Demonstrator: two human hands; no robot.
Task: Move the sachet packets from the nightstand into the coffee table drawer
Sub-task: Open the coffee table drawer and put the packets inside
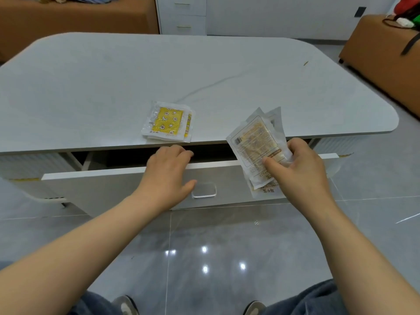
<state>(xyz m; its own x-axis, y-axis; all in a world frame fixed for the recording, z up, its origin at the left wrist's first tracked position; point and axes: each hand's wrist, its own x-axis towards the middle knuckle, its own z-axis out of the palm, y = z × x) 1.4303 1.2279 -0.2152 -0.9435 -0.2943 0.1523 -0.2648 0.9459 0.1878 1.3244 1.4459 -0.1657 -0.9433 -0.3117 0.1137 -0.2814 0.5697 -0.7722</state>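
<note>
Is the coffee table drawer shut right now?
No, the drawer stands pulled out from under the tabletop, with the left hand gripping the top edge of its front panel.

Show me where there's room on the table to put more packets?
The tabletop behind the yellow packets is bare, and so is the wide stretch to their left. The front edge is crowded: the left hand grips the drawer front, and the right hand holds white packets by the narrow drawer gap.
</note>
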